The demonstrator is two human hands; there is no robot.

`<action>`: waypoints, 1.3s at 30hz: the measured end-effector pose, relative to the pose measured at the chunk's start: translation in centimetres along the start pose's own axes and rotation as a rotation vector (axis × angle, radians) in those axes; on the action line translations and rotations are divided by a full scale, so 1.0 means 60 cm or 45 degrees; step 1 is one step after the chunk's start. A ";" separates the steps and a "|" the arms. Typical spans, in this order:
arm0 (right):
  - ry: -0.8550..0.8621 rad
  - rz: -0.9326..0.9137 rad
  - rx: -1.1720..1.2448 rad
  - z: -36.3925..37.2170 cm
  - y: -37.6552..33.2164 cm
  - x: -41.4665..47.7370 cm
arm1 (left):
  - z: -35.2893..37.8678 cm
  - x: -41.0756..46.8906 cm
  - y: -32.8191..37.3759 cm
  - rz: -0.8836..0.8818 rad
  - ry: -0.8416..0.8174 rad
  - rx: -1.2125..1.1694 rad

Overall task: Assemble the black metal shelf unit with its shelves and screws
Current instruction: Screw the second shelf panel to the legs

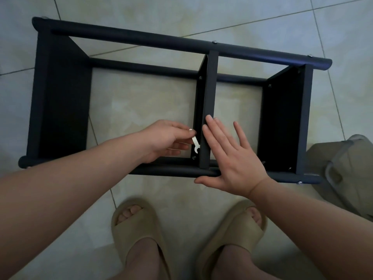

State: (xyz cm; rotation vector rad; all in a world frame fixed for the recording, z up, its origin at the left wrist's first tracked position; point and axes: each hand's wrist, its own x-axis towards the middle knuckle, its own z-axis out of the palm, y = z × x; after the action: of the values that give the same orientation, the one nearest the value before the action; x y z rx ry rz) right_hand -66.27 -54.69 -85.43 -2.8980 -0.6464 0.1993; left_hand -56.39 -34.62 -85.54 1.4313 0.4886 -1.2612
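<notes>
**Q:** Where is the shelf unit shown?

**A:** The black shelf unit (161, 40) is seen lying on its side on the tiled floor (141, 102), just ahead of two feet in beige slippers (137, 235). Three shelves are held upright between its round poles. These are the left shelf (62, 98), the middle shelf (210, 93) and the right shelf (282, 122).

**Q:** How are the hands placed?

**A:** A small white wrench (195, 145) is pinched in the fingers of the left hand (163, 138). Its forked end is held just above a screw (194, 157) at the near corner of the middle shelf. Contact between wrench and screw cannot be judged. The right hand (236, 158) is laid open, fingers straight, against the middle shelf's edge, with the palm over the near pole (171, 170).

**Q:** What else is shown?

**A:** A grey-green bag (339, 158) is seen at the right edge, just beside the unit's end.
</notes>
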 end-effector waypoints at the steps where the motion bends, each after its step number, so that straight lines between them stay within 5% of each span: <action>1: -0.004 -0.015 0.003 0.000 0.001 0.000 | -0.001 0.000 0.000 0.005 -0.001 -0.001; 39: -0.029 -0.005 0.092 0.000 0.001 0.000 | 0.020 -0.002 0.005 0.050 -0.062 0.134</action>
State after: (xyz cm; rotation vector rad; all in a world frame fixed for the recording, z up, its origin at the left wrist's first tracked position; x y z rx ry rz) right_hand -66.25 -54.72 -85.42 -2.8289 -0.6353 0.2501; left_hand -56.68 -35.72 -85.09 1.4869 0.3639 -1.3033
